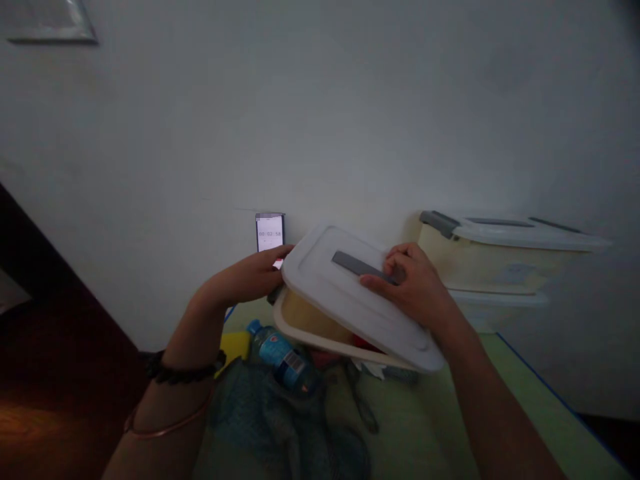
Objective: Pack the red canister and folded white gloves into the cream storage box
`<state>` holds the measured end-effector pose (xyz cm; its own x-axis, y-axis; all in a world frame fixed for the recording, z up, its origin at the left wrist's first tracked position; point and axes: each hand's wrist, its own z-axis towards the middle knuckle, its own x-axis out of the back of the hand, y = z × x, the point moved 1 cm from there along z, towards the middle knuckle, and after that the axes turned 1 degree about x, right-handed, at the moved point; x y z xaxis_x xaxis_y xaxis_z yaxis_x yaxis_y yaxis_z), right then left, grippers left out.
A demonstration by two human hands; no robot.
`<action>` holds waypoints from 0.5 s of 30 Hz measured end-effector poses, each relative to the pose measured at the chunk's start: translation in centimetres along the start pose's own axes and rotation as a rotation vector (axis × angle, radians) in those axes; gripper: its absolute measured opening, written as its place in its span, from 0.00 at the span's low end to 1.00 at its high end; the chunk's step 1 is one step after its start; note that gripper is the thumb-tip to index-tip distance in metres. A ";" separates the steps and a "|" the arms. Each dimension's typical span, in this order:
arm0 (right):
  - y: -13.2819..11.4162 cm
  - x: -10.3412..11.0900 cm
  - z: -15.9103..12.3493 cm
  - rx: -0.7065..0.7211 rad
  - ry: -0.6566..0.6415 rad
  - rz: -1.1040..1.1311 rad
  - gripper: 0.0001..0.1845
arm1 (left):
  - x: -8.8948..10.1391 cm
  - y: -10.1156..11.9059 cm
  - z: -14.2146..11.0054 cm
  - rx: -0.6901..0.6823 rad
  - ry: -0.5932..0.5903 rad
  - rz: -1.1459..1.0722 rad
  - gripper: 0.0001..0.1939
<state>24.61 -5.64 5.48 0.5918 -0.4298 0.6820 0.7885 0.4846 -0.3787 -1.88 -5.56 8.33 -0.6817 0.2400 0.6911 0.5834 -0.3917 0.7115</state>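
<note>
A white lid (320,260) with a grey handle strip (350,262) lies tilted over a cream storage box (293,313). Its near left side is lifted off the rim, so a gap shows there, with something red (365,343) inside. My right hand (413,283) is closed around the right end of the handle strip. At the box's left end is my left hand (263,272), beside the lid's corner; its fingertips are hidden behind the lid and box. In front of the box a blue-labelled plastic bottle (283,357) rests on a dark bluish cloth (260,400).
Against the wall stands a phone (270,233) showing a running timer. Stacked cream boxes (465,263) with white lids stand at the right. A yellow item (235,347) lies by my left wrist. The green table (415,427) has blue edges, and a dark strap (367,413) lies on it.
</note>
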 end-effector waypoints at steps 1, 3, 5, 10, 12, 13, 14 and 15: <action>0.3 -0.2 0.0 0.007 -0.021 0.003 0.25 | 0.1 -0.2 -0.1 0.031 0.002 -0.027 0.26; 0.7 -0.4 0.0 0.022 -0.056 0.007 0.24 | 0.3 -0.6 -0.1 0.111 -0.002 -0.078 0.27; 0.9 -0.4 0.0 0.036 -0.086 0.017 0.23 | 0.3 -0.9 -0.1 0.171 0.003 -0.116 0.28; 0.6 -0.4 -0.1 0.111 -0.167 0.088 0.21 | 0.1 -1.8 0.3 0.195 -0.001 -0.187 0.27; 0.4 -0.4 -0.1 0.144 -0.196 0.106 0.20 | 0.1 -2.1 0.4 0.212 0.010 -0.214 0.26; 0.3 -0.3 -0.1 0.158 -0.210 0.113 0.20 | 0.1 -2.2 0.4 0.216 0.014 -0.230 0.26; 0.2 -0.3 -0.1 0.170 -0.225 0.120 0.19 | 0.1 -2.3 0.5 0.220 0.016 -0.249 0.25; 0.2 -0.3 -0.1 0.181 -0.241 0.126 0.19 | 0.0 -2.2 0.5 0.225 0.013 -0.266 0.25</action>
<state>24.58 -5.51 5.20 0.6094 -0.1755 0.7732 0.6561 0.6592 -0.3675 -2.98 -4.21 6.83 -0.8277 0.2955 0.4771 0.4663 -0.1110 0.8776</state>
